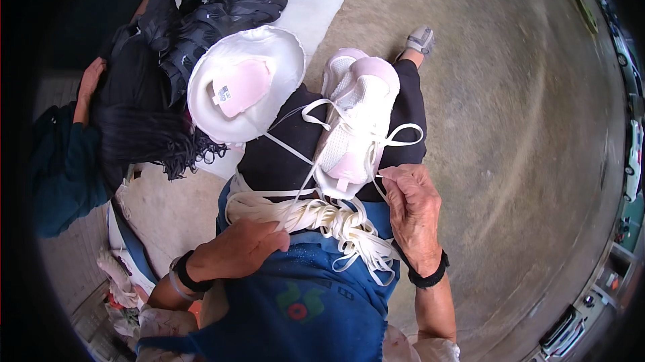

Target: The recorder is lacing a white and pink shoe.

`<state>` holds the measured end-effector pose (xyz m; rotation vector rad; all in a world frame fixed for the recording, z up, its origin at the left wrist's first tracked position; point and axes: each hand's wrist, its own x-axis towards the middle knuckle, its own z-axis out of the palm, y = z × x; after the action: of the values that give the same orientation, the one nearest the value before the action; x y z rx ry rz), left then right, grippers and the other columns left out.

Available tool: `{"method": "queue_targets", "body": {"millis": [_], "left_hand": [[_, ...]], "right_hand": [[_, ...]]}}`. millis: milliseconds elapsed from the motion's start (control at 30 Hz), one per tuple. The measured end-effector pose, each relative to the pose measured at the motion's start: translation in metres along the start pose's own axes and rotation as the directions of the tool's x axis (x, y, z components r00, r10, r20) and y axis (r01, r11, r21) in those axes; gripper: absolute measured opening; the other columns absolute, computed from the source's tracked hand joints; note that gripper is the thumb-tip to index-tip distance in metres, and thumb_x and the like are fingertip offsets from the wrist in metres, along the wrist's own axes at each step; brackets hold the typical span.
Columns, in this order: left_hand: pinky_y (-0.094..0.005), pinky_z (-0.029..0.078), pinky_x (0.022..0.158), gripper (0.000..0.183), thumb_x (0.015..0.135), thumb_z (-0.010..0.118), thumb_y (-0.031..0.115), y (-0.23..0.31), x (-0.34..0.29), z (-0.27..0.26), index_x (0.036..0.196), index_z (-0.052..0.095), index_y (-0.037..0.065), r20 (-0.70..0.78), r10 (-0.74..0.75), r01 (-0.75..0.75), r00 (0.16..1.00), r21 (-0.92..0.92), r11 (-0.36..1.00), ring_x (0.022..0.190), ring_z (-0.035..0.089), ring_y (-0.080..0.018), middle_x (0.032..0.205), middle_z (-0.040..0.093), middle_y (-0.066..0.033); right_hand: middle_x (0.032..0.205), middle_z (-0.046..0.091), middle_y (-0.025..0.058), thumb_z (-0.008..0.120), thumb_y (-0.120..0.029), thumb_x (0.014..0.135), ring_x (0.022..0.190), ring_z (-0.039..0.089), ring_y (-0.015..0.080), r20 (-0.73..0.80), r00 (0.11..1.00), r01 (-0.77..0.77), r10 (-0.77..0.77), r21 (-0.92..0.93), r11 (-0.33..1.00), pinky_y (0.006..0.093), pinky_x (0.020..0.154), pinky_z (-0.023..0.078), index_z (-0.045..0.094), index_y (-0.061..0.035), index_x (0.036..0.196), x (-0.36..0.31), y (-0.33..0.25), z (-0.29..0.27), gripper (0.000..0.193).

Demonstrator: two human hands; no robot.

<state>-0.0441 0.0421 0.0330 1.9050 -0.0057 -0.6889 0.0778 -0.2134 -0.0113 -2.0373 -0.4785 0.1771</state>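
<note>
A white and pink mesh sneaker rests on my lap, its toe end away from me and its heel close to my apron. Part of a second sneaker shows beside it. Loose white shoelace loops spread over the sneaker's top. My left hand is closed on a shoelace that runs taut to the sneaker. Beside the heel, my right hand pinches another stretch of shoelace between thumb and forefinger. A thick bundle of cream shoelaces lies across my lap, between my hands.
A white, bowl-shaped piece with a pink panel and small label sits left of the sneaker. Several black shoes are heaped beyond it. At the left is a co-worker's hand, with a dark sleeve. Concrete floor stretches right.
</note>
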Motion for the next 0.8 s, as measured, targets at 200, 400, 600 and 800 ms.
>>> {"method": "queue_targets", "body": {"millis": [200,400,600,800], "left_hand": [[-0.0336,0.044,0.066,0.031,0.101,0.047,0.026,-0.01,0.0,-0.004,0.087,0.062,0.003,-0.042,-0.134,0.129,0.99,-0.105,0.986,0.068,0.057,-0.023,0.071,0.058,-0.0105],[-0.0237,0.035,0.049,0.031,0.101,0.045,0.027,-0.005,0.041,-0.003,0.097,0.066,0.004,0.031,-0.256,0.245,0.966,-0.42,0.874,0.054,0.042,-0.0047,0.064,0.048,0.001],[-0.0192,0.029,0.035,0.03,0.104,0.044,0.025,-0.009,0.07,0.025,0.124,0.057,0.007,0.059,-0.376,0.277,0.925,-0.782,0.559,0.046,0.039,-0.003,0.066,0.05,0.0004],[-0.0183,0.031,0.037,0.031,0.103,0.049,0.028,-0.01,0.076,0.034,0.129,0.055,0.01,0.155,-0.443,0.305,0.883,-0.907,0.291,0.046,0.037,-0.002,0.072,0.054,0.0003]], "right_hand": [[0.084,0.061,0.012,0.065,0.004,0.086,0.074,0.06,0.0229,-0.061,0.995,-0.088,0.084,-0.064,0.994,0.0331,0.067,0.05,0.068,0.0027,0.099,0.012,-0.003,0.003,0.013],[0.079,0.056,0.0135,0.064,0.0,0.087,0.068,0.06,0.0279,0.04,0.999,0.043,-0.033,-0.279,0.959,0.0356,0.061,0.049,0.063,-0.0001,0.096,0.029,-0.004,0.019,0.008],[0.079,0.056,0.0136,0.064,-0.001,0.088,0.069,0.059,0.028,0.105,0.994,0.03,0.012,-0.392,0.919,0.0369,0.061,0.048,0.063,0.0003,0.096,0.033,-0.004,0.024,0.008],[0.088,0.059,0.0185,0.063,-0.004,0.088,0.073,0.064,0.0393,0.121,0.99,-0.037,0.067,-0.237,0.971,0.0435,0.062,0.052,0.061,0.0,0.096,0.038,-0.004,0.02,0.009]]}}
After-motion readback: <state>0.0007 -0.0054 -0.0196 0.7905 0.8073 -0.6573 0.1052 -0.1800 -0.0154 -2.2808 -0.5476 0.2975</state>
